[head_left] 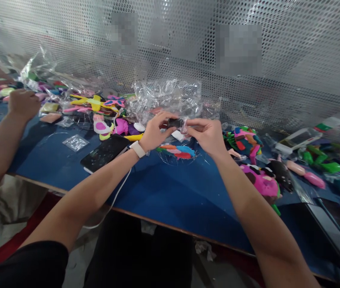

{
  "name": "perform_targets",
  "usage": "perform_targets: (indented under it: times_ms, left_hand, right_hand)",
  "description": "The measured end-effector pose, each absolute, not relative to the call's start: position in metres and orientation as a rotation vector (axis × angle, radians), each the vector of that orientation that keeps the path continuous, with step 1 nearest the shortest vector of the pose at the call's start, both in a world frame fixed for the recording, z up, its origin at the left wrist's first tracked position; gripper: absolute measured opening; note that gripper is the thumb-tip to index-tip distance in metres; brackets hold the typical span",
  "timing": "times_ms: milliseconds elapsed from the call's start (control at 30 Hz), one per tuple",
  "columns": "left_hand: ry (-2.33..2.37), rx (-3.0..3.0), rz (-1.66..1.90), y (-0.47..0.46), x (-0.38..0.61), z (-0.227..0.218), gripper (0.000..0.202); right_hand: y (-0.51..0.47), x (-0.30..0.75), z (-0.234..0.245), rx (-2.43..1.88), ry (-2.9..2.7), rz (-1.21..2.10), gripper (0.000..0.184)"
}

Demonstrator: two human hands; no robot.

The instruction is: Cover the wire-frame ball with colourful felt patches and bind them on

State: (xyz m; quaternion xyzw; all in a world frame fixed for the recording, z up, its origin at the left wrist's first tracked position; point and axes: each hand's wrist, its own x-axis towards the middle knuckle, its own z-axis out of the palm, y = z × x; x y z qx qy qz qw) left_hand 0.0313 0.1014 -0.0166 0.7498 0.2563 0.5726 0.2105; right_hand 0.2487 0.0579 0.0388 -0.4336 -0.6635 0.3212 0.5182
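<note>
Between my two hands, above the blue table (pixel 170 188), is a small black lump (pixel 173 123) in clear plastic wrap (pixel 184 126). My left hand (pixel 154 133), with a white band at the wrist, is closed around the black lump. The fingers of my right hand (pixel 208 135) pinch the wrap at its right end. Just below the hands lies a multicoloured clay-like piece (pixel 177 151) in blue, red, orange and green. A small white piece (pixel 178 136) shows behind it.
Left of my hands lies a black phone (pixel 107 152) with a white cable. Crumpled clear plastic (pixel 167 98) stands behind. A pink figure (pixel 261 182) and dark devices (pixel 323 228) are on the right. At far left, another person's hand (pixel 23 103) is over colourful packets. Perforated metal backs the table.
</note>
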Motion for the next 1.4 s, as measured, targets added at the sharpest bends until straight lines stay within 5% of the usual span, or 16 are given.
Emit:
perform_targets:
  times_ms: [433,900,1400]
  left_hand:
    - [0.591,1.893,1.551,0.100,0.035,-0.016,0.031]
    - [0.647,2.012,1.482,0.094,0.038,-0.014,0.021]
    - [0.718,1.922,1.506,0.090,0.041,-0.018,0.020]
  right_hand:
    - [0.056,0.254,0.040,-1.079,-1.810,0.661,0.048]
    - [0.056,0.260,0.053,-1.148,-2.089,0.229,0.016]
    - [0.055,0.268,0.057,-1.092,-1.935,0.393,0.019]
